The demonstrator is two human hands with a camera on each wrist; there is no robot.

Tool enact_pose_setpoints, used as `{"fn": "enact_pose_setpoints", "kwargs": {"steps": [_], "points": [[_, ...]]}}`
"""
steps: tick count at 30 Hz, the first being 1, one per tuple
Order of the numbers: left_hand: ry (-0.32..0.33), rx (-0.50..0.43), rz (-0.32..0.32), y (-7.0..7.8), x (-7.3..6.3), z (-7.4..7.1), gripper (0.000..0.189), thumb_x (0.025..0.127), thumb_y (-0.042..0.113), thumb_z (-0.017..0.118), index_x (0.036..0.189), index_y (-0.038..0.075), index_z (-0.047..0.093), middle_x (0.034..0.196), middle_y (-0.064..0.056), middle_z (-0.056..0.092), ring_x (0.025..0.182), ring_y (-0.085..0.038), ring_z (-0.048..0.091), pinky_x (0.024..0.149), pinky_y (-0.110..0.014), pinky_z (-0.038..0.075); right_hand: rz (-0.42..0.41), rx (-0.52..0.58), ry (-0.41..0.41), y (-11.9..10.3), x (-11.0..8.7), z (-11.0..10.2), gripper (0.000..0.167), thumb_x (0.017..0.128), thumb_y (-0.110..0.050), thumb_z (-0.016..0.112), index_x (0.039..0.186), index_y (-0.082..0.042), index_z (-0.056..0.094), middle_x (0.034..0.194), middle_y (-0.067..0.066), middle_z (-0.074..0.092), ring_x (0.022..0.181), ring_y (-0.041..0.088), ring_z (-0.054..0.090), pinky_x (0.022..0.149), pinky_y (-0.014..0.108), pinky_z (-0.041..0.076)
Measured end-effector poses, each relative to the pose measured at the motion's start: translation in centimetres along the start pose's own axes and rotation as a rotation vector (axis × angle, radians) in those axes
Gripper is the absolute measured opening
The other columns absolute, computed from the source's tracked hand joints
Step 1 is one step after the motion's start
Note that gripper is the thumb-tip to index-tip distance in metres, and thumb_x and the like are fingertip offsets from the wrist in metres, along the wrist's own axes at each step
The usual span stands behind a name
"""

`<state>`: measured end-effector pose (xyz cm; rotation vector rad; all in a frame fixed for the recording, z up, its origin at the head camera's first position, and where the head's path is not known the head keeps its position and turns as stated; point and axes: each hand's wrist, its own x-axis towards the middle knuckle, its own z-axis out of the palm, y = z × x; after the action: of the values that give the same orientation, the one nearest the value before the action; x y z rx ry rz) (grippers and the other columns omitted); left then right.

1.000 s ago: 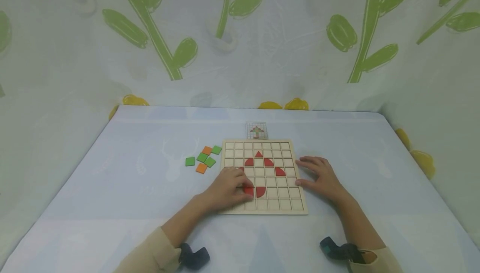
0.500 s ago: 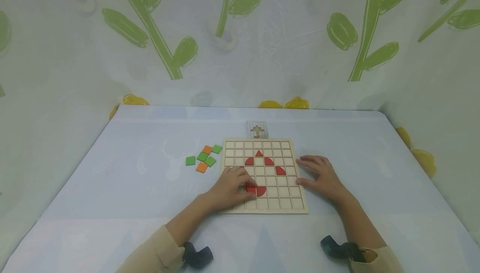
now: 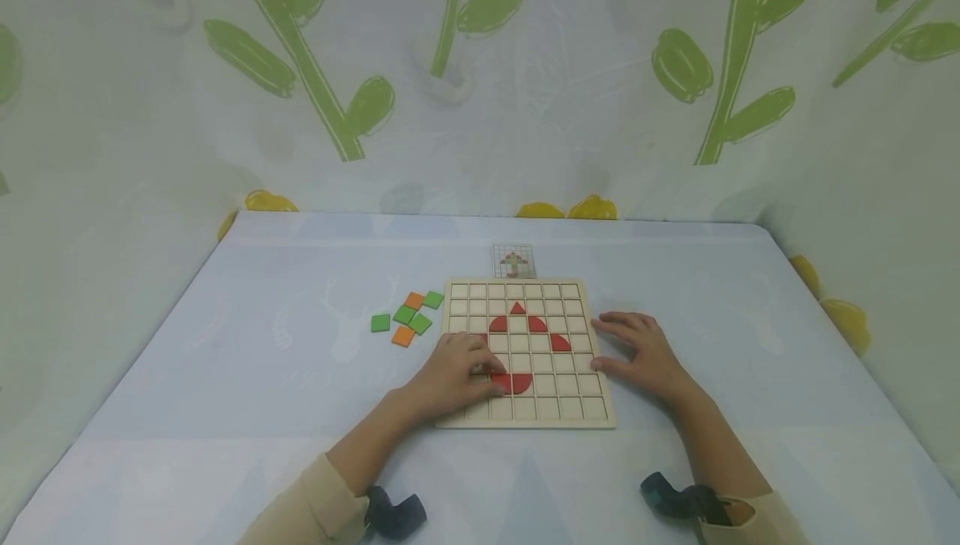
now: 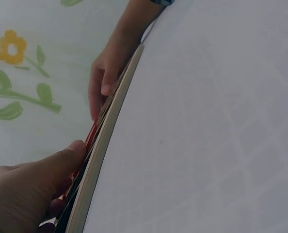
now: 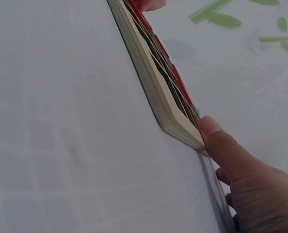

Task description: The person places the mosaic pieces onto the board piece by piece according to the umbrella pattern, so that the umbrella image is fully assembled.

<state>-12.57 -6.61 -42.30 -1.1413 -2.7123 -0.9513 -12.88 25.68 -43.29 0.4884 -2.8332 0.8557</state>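
Observation:
A wooden grid board [image 3: 570,408] lies flat on the table. My left hand [image 3: 450,372] lies over its lower left part, thumb and forefinger pinching a red quarter-circle tile [image 3: 501,382] in a cell. Right beside that tile lies another red quarter-circle tile [image 3: 522,383]. Farther up are a red triangle tile [image 3: 517,308] and several more red quarter-circles, one partly hidden behind my left hand. My right hand [image 3: 641,355] rests at the board's right edge, touching it with thumb and fingertips; its thumb [image 5: 221,141] shows at the corner in the right wrist view.
Several loose square tiles, green [image 3: 380,322] and orange [image 3: 403,336], lie left of the board. A small pattern card [image 3: 513,261] touches or nearly touches its far edge. Dark wrist straps [image 3: 393,513] sit at both cuffs. A printed cloth wall [image 3: 562,112] stands behind the table.
The red quarter-circle tile under my left fingers has shifted slightly right, against its neighbour. My left fingertips moved a little right and then back. The right hand has stayed in place.

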Motion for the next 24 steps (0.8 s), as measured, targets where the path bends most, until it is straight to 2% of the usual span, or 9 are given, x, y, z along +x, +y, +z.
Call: {"fn": "enact_pose_setpoints", "kwargs": {"steps": [7,15,20,24], "points": [[-0.024,-0.005,-0.016,-0.1,0.03,0.09,0.018,0.08,0.034,0.074,0.093,0.024,0.071,0.087,0.012,0.055,0.088,-0.006,0.046,0.089,-0.032,0.034,-0.005,-0.001,0.003,0.22,-0.15,0.09,0.055,0.074,-0.029,0.079,0.123,-0.009,0.062,0.128,0.015,0.054,0.122,0.037,0.038,0.097,0.059,0.031],[0.007,0.009,-0.025,-0.35,0.03,-0.11,0.017,0.078,0.036,0.076,0.091,0.025,0.072,0.082,0.015,0.053,0.082,-0.004,0.042,0.076,-0.028,0.031,-0.024,0.012,0.013,0.24,-0.07,0.04,0.055,0.073,-0.028,0.079,0.122,-0.008,0.063,0.127,0.015,0.054,0.122,0.037,0.038,0.097,0.059,0.03],[0.002,-0.014,-0.028,-0.49,0.09,-0.04,0.017,0.079,0.036,0.075,0.091,0.025,0.073,0.083,0.015,0.053,0.084,-0.003,0.044,0.078,-0.028,0.032,-0.025,0.011,0.013,0.26,-0.01,0.02,0.056,0.073,-0.028,0.079,0.122,-0.008,0.062,0.127,0.016,0.054,0.122,0.037,0.038,0.098,0.059,0.029],[-0.007,-0.036,-0.056,-0.59,-0.06,-0.34,0.018,0.079,0.036,0.075,0.093,0.026,0.073,0.087,0.016,0.054,0.085,-0.004,0.044,0.079,-0.03,0.033,-0.019,0.023,0.011,0.13,-0.11,0.05,0.056,0.074,-0.029,0.079,0.123,-0.008,0.062,0.128,0.015,0.054,0.122,0.036,0.038,0.097,0.059,0.03]]}}
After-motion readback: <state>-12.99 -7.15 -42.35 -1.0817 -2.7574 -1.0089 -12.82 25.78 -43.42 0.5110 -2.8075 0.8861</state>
